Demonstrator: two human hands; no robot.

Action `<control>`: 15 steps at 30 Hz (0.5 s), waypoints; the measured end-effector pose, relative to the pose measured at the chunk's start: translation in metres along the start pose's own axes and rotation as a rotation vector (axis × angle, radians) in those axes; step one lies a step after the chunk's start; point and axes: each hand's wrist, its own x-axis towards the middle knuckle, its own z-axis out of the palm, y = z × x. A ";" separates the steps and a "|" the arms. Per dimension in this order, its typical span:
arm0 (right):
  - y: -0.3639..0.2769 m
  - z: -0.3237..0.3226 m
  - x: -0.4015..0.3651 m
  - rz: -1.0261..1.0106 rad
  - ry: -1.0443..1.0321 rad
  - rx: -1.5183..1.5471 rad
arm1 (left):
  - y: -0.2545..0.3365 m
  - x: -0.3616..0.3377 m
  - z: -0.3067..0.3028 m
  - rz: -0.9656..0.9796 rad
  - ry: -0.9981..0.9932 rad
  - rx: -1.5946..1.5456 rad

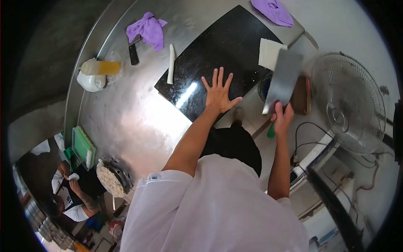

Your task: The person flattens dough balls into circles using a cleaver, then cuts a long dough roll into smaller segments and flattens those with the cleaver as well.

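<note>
White shirt [218, 201]; cleaver [283, 77] in right hand [282, 117], left hand [218, 95] apart.

The metal table [126, 101] holds a black board [197, 52], purple cloth [147, 30], knife [133, 54], apparently dough [171, 65].

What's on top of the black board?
On the black board: left hand spread palm-down, a white roll crossing one edge, a white square piece at another. Surface under these is covered; the cleaver hides part of the square piece.
</note>
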 end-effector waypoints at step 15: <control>0.037 0.023 0.146 0.149 0.176 -0.249 | -0.011 -0.009 -0.023 0.161 -0.115 -0.122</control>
